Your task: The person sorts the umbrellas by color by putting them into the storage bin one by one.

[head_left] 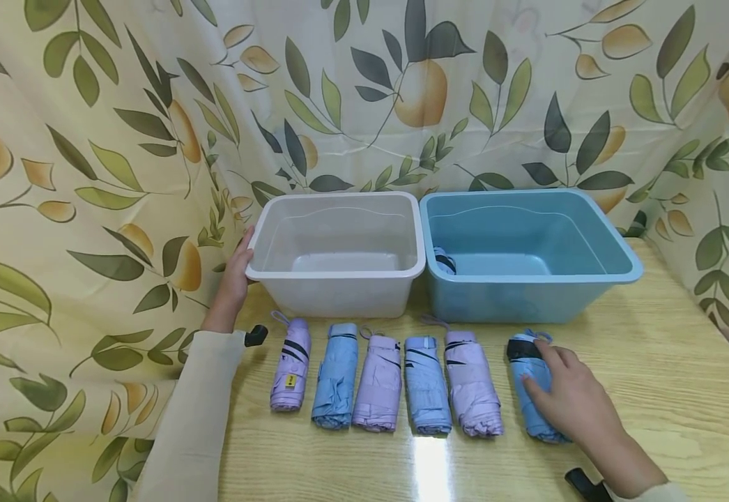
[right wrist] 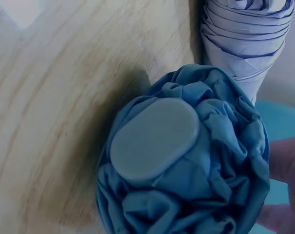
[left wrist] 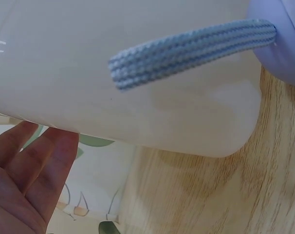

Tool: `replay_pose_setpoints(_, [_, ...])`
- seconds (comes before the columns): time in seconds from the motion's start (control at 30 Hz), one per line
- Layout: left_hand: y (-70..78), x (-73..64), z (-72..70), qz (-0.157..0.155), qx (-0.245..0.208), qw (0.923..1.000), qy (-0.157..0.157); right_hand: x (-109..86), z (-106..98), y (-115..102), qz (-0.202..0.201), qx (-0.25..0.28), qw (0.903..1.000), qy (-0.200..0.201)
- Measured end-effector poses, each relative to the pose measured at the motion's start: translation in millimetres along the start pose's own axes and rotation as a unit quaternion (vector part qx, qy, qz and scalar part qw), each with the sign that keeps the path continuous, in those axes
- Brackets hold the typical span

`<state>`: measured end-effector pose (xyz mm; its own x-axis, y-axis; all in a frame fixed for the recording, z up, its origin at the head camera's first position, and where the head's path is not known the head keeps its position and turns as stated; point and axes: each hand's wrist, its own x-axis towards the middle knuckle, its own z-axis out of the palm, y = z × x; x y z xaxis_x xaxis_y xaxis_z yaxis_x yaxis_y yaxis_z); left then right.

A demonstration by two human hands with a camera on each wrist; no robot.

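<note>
A row of folded umbrellas in lilac and blue lies on the wooden table. My right hand grips the rightmost blue umbrella, its thumb lying across the fabric and its fingers near the black band. In the right wrist view that blue umbrella shows its pale oval end cap, with parts of the fingers beyond it. My left hand touches the outer left side of the white bin. The left wrist view shows straight fingers against the bin wall. Nearest this hand is a lilac umbrella with a yellow tag.
Right of the white bin stands a blue bin with a partly hidden striped umbrella at its left inside. Between the outer umbrellas lie a blue umbrella and several others. A leaf-patterned curtain hangs behind the table.
</note>
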<state>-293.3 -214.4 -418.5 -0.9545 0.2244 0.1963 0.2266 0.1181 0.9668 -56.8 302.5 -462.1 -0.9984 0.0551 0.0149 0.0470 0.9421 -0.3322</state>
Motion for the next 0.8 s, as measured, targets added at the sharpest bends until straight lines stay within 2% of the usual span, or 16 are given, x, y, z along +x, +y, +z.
replay_pose_setpoints(0.2, [-1.4,0.6,0.3,0.008,-0.002,1.0000,0.001,3.7,2.6,-0.4,0.017,-0.006,0.9992,-0.035])
replay_pose_setpoints(0.37, [-2.3,0.7,0.8,0.003,-0.005,1.0000,0.002,8.4,3.7,-3.6,0.014,-0.013,0.9987,-0.048])
replay_pose_setpoints(0.8, [-9.4,3.1,-2.4,0.002,-0.018,0.9998,0.008,18.7,-4.2,-5.3,0.031,-0.048,0.9936,-0.097])
